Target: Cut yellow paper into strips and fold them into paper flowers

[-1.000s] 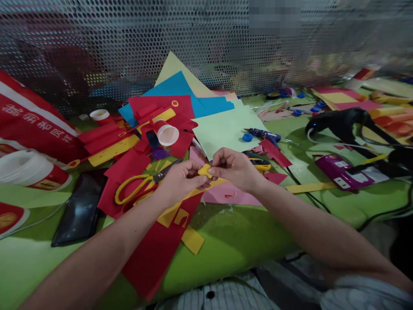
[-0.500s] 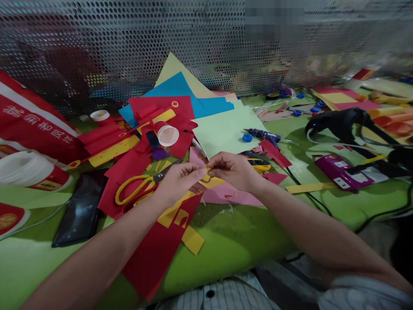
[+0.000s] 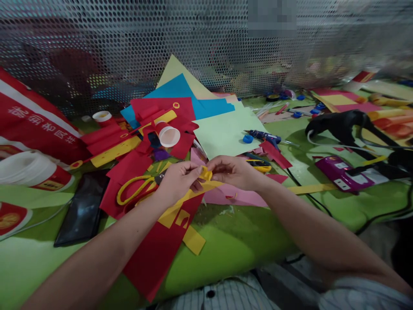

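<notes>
Taking the small yellow paper piece (image 3: 205,173) as our clock's centre and working left to right, we find a red bag (image 3: 35,116) between nine and ten o'clock, with a stack of paper cups (image 3: 22,168) at nine, nearer us. A black phone (image 3: 80,211) lies between eight and nine on the green surface (image 3: 238,241), and just right of it yellow-handled scissors (image 3: 129,189) rest near nine, partly behind our forearm. A long red sheet (image 3: 158,258) reaches out towards seven, carrying yellow scraps, while at half past ten a red-and-white cup (image 3: 169,136) lies tipped among red paper, its mouth turned towards us. Blue paper (image 3: 174,88) fans out at eleven. Our left hand (image 3: 177,181) sits just left of centre, its fingers closed in a pinch on the yellow piece, which hangs above pink paper (image 3: 235,197). A pale green sheet (image 3: 226,131) spreads at one o'clock. Our right hand (image 3: 238,172) comes in from three, fingers curled and nearly together, gripping the piece's other edge. A blue glue gun (image 3: 266,136) lies at two, and a purple power socket (image 3: 340,172) sits well apart at three.
</notes>
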### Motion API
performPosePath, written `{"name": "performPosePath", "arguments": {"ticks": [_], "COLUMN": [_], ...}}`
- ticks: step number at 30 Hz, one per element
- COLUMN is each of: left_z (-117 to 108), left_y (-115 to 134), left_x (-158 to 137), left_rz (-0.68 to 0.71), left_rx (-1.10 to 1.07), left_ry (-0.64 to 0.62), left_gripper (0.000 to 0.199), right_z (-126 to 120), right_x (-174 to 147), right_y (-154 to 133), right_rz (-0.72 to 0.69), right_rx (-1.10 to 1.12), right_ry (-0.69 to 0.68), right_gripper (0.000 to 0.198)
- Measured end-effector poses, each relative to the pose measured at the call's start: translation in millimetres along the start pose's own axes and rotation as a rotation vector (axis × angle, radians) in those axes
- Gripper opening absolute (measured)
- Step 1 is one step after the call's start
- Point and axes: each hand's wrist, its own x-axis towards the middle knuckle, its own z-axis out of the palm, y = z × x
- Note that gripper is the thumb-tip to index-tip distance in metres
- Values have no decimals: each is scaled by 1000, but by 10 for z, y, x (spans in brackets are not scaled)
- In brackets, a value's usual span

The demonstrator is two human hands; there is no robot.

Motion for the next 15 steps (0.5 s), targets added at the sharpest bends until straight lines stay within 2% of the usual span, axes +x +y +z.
{"name": "performPosePath", "arguments": {"ticks": [3, 7, 9, 10, 12, 13, 14, 15], "left_z": [6, 3, -3, -7, -18, -24, -29, -34], "left_y": [2, 14, 22, 26, 32, 33, 34, 35], "left_x": [3, 9, 10, 11, 15, 18, 21, 24], "left_rz": [-36, -131, -160, -162, -148, -138, -128, -119], "left_rx": [-22, 5, 13, 9, -8, -20, -35, -52], "left_ry": [-46, -148, -148, -131, -79, -47, -13, 23], "left_gripper": [2, 7, 11, 13, 14, 14, 13, 13], "right_z": [19, -24, -169, -280, -551, -695, -830, -951], "right_x": [-6, -4, -5, -10, -35, -56, -81, -111], "right_y": [26, 3, -36, -56, -84, -88, -83, -70], "right_rz": [-17, -21, 14, 63, 245, 387, 560, 751], "right_rx": [-65, -219, -336, -419, -687, -840, -975, -1069], "right_ry": [22, 5, 95, 222, 617, 751, 834, 851], "right_gripper": [7, 8, 9, 10, 14, 18, 22, 27]}}
